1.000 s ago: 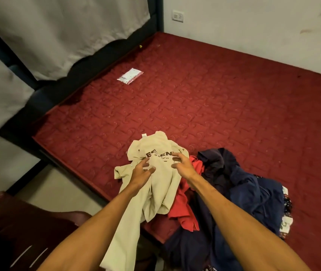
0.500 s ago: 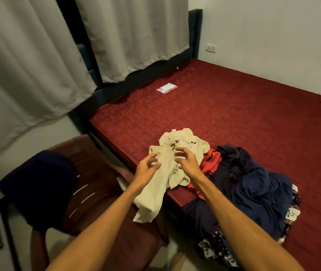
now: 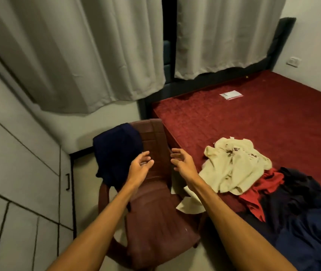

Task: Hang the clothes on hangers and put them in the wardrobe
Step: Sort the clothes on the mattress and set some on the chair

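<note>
— What are the person's hands doing?
— Both hang over the seat of a brown plastic chair (image 3: 151, 222) and hold nothing. The left hand (image 3: 139, 167) has its fingers loosely spread with the palm turned inward, and the right hand (image 3: 183, 163) is the same, fingers slack and apart

— Where are the clothes?
— A cream T-shirt (image 3: 236, 165) with dark lettering lies crumpled on the red mattress (image 3: 253, 118), to the right of the right hand's fingers and apart from them. Further right of those fingers, its edge lies over a red garment (image 3: 261, 186), and beside that is a heap of navy clothes (image 3: 302, 212) at the bed's edge

— Anything by the left fingers?
— A dark blue garment (image 3: 116, 151) is draped over the chair's backrest, just left of the left fingertips. Whether they touch it cannot be told

— And further off?
— Pale cupboard doors (image 3: 19, 153) stand well to the left of the left fingers, and grey curtains (image 3: 77, 55) hang beyond the fingertips of both hands
</note>
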